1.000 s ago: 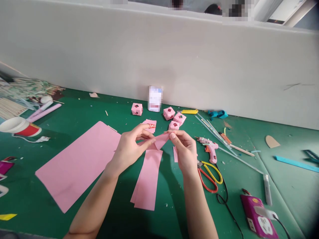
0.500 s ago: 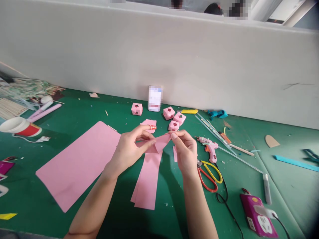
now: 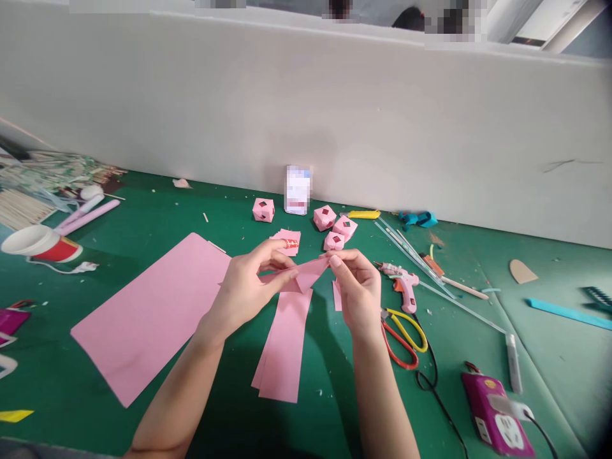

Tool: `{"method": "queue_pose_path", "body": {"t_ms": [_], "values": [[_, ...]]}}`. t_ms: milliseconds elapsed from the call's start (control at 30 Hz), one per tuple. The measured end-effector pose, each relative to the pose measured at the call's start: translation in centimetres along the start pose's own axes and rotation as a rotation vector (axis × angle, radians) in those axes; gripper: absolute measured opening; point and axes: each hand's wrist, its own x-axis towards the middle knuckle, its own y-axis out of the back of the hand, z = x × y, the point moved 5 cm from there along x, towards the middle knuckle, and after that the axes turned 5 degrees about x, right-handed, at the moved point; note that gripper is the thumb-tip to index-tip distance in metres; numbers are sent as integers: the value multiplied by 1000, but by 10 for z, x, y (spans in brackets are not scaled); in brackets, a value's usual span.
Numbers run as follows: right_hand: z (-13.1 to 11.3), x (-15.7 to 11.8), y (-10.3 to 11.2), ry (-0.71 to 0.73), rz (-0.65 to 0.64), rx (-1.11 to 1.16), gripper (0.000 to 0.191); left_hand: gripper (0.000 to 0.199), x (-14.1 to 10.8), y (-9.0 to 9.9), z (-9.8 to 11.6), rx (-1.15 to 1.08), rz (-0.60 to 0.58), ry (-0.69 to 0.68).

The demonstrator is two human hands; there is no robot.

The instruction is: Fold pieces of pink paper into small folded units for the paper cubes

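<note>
Between both hands a folded pink paper strip (image 3: 310, 274) is held above the table. My left hand (image 3: 253, 284) pinches its left part between thumb and fingers; a red patterned band is on one finger. My right hand (image 3: 356, 287) pinches its right end at the tip. Below lie overlapping pink strips (image 3: 282, 357) on the green table (image 3: 229, 421). A large pink sheet (image 3: 153, 319) lies to the left. Beyond the hands are small folded pink paper shapes with openings, one (image 3: 263, 210) on the left and three (image 3: 324, 218) clustered on the right.
A phone (image 3: 298, 190) leans on the grey partition (image 3: 296, 95). On the right are a yellow cutter (image 3: 363, 215), a pink glue gun (image 3: 404, 284), scissors (image 3: 401, 347) and a purple power strip (image 3: 497, 414). A paper cup (image 3: 43, 245) and thin sticks (image 3: 62, 169) are at left.
</note>
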Motion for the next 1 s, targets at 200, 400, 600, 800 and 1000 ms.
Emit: {"method": "queue_pose_path", "body": {"t_ms": [200,400,600,800,1000], "values": [[-1,-1,-1,12,-19,-15,9,30,-1,0,-1,-9,-4,6],[-2,-1,-3,50,-30,-8,7,31,0,0,-1,-23,7,3],[-6,-2,-4,116,4,-92,10,30,-1,0,0,-30,11,2],[-4,-2,-2,117,58,-148,13,30,0,0,-1,-25,1,-3],[3,3,1,67,-7,-207,12,33,1,1,-4,-17,-4,20]]}}
